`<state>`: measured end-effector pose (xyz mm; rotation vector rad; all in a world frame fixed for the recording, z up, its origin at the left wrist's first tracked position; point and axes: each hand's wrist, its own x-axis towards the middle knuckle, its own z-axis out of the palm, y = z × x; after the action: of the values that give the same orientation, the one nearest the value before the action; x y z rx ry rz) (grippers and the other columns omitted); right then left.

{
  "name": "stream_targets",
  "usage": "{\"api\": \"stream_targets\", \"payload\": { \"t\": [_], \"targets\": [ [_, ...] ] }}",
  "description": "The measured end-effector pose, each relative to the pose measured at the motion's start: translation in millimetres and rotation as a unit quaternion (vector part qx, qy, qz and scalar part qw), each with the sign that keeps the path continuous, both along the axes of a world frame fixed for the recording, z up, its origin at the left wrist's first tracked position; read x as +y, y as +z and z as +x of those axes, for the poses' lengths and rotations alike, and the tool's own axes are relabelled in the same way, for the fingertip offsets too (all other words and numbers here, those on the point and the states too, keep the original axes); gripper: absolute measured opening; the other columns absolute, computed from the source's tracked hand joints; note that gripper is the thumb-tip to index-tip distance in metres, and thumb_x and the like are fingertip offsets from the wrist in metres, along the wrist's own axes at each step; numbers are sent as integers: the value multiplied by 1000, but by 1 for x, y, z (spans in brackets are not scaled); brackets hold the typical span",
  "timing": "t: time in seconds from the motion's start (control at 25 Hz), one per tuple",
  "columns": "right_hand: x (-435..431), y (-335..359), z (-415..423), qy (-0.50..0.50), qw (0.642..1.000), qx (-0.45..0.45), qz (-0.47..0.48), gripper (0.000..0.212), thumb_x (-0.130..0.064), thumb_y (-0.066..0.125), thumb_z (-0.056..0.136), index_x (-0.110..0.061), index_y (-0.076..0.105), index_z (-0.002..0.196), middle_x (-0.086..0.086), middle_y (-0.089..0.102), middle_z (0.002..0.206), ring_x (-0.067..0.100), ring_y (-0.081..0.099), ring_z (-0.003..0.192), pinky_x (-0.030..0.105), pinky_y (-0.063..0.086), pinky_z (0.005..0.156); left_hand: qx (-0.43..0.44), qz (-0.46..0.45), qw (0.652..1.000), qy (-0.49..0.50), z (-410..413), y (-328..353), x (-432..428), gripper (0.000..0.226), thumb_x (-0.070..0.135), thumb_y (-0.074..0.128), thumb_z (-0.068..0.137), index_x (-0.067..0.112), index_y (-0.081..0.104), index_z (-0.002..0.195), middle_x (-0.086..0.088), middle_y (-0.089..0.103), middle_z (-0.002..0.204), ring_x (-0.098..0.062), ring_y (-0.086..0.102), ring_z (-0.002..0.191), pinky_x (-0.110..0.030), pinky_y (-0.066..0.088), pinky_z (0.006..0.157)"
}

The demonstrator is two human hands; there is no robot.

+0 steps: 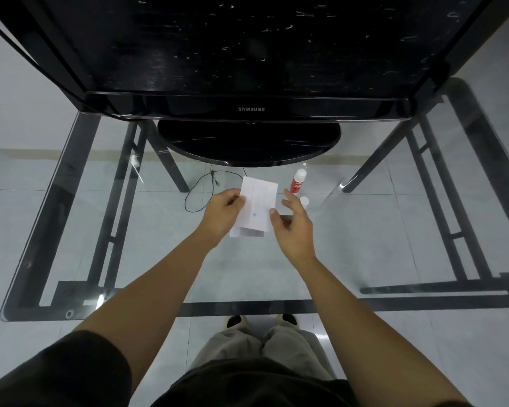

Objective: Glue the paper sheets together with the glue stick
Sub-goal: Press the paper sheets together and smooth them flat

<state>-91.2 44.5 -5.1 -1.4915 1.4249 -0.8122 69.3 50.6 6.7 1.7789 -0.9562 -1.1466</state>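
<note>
Glass bench (pixel 365 259) over grey floor tiles carries everything. Near its middle a lower paper sheet (pixel 246 232) lies flat, mostly hidden beneath the raised paper sheet (pixel 259 201). The left grip (pixel 225 210) is clamped on the raised sheet's left edge, probably to line it up over the lower one. The right grip (pixel 294 227) is apart, its fingers relaxed and its thumb at the sheet's right edge, seemingly steadying it. Just beyond sits a small white piece (pixel 304 201), perhaps a cap, then the red glue stick (pixel 296 181); whether its tube is uncapped I cannot tell. Farthest, a Samsung monitor (pixel 247 110) stands along the far edge.
</note>
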Motion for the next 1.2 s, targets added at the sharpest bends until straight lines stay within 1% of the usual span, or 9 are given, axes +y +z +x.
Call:
{"api": "stream_targets", "payload": {
  "t": [0.08,0.2,0.28,0.32,0.4,0.48,0.64,0.88,1.2],
  "targets": [
    [-7,-1,4,12,1000,-6,23,40,-13,59,89,-17,51,127,1,61,122,4,61,77,2,46,66,-24,1,1000,-7,3,-2,-1,22,17,49,91,16,63,108,0,65,95,-19,58,87,-27,48,75],
    [-16,-3,9,17,999,15,36,35,-9,58,89,-13,57,123,4,61,124,6,60,80,3,45,69,-85,0,996,16,9,-4,-3,31,19,56,88,16,57,119,1,64,93,-17,60,86,-27,49,79],
    [-18,-7,13,36,998,39,37,34,-8,55,90,-12,56,124,6,58,128,11,58,87,8,43,74,-119,4,993,14,10,-10,-1,40,18,59,87,14,53,126,1,61,95,-14,58,85,-15,45,75],
    [-18,-10,15,46,997,49,41,34,-7,54,91,-11,56,124,8,57,129,12,57,89,10,43,77,-132,8,991,7,10,-14,1,42,17,60,87,13,52,128,0,60,97,-14,57,83,-7,41,69],
    [-15,-18,18,63,995,72,43,33,-6,53,91,-10,56,124,9,56,131,12,56,91,12,43,82,-147,17,989,-3,8,-25,7,45,14,61,86,11,50,130,-6,62,103,-14,56,81,-3,39,64],
    [-8,-27,19,74,992,92,35,35,-7,56,90,-10,55,125,8,56,131,11,56,92,14,44,84,-161,17,987,-6,6,-33,14,46,12,61,86,10,50,130,-11,63,107,-14,57,79,-7,38,67],
    [-7,-39,20,75,991,103,34,37,-11,59,89,-13,55,125,6,55,132,11,57,94,16,44,86,-188,2,982,-16,5,-43,18,46,9,59,87,9,48,131,-13,61,105,-14,56,79,-18,42,74],
    [-14,-46,21,95,988,122,21,39,-14,61,88,-14,54,127,5,54,133,6,55,90,17,45,86,-213,-1,977,-30,9,-49,9,46,7,58,87,8,47,132,-15,61,103,-17,56,82,-19,42,77],
    [-16,-50,20,98,985,136,30,39,-15,61,88,-15,54,127,4,54,133,14,62,95,19,46,86,-238,10,971,-33,9,-50,4,44,9,60,87,10,50,129,-14,62,104,-20,59,84,-23,46,78]
  ]
}}
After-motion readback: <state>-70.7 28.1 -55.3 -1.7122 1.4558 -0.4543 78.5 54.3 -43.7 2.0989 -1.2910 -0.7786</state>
